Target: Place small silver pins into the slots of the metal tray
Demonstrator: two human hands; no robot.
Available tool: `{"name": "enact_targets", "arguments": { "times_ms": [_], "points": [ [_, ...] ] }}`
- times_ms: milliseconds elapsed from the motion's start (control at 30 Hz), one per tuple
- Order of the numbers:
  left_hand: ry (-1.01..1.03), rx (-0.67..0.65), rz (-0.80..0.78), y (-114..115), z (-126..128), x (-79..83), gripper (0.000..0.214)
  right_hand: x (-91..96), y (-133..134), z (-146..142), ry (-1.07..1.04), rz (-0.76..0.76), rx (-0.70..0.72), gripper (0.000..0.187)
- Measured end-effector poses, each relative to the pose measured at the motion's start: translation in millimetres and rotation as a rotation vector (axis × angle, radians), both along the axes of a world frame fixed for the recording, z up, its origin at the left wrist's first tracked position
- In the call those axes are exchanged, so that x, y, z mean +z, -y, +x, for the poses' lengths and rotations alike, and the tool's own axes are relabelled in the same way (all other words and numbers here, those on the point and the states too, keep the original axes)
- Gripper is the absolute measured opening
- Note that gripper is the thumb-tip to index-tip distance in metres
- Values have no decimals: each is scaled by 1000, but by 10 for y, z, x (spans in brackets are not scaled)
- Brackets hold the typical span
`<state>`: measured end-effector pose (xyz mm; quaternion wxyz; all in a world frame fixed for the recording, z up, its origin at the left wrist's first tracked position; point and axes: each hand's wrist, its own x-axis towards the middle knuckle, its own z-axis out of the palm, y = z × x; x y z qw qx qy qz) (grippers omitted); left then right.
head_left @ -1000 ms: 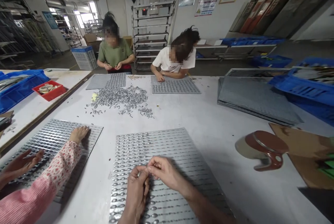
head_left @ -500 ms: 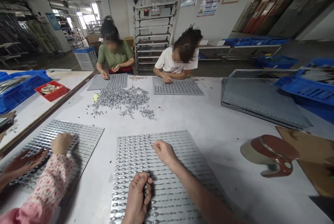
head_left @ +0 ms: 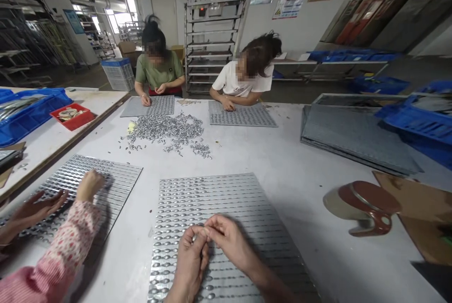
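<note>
A metal tray (head_left: 226, 199) with rows of small silver pieces lies on the white table right in front of me. Over its near half my left hand (head_left: 192, 263) is curled into a loose fist holding small silver pieces. My right hand (head_left: 226, 237) meets it with pinched fingertips, touching the left fingers at a small piece. A heap of loose silver pieces (head_left: 165, 131) lies farther out on the table.
A co-worker's hands and pink sleeve (head_left: 67, 246) work a second tray (head_left: 116, 180) at left. Two people sit at the far edge with their own trays. A red-brown cup (head_left: 363, 204) lies at right, with stacked grey trays (head_left: 353, 138) and blue crates (head_left: 416, 119) beyond.
My right hand came back from the tray's middle to meet my left hand. The co-worker's hand shifted slightly on the left tray.
</note>
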<state>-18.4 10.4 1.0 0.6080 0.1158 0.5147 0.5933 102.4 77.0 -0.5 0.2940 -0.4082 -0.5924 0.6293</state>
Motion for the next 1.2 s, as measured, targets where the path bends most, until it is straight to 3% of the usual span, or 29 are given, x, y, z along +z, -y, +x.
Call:
{"name": "enact_targets", "arguments": {
  "times_ms": [100, 233, 367, 467, 767, 1200],
  "points": [
    [32, 39, -13, 2, 37, 4, 65, -131, -17, -29, -28, -12, -66, 44],
    [141, 58, -55, 11, 19, 22, 66, -237, -433, 11, 61, 48, -108, 48],
    [149, 26, -41, 24, -9, 12, 62, -331, -933, -33, 315, 203, -25, 27],
    [150, 23, -52, 28, -21, -18, 63, -392, -1117, -156, 406, 243, -17, 15],
    [139, 19, -72, 18, -32, -80, 65, -354, -1176, -309, 636, 425, 16, 18],
    [161, 46, -94, 40, 15, -60, 67, -349, -1265, -276, 719, 437, 43, 11]
  ]
}}
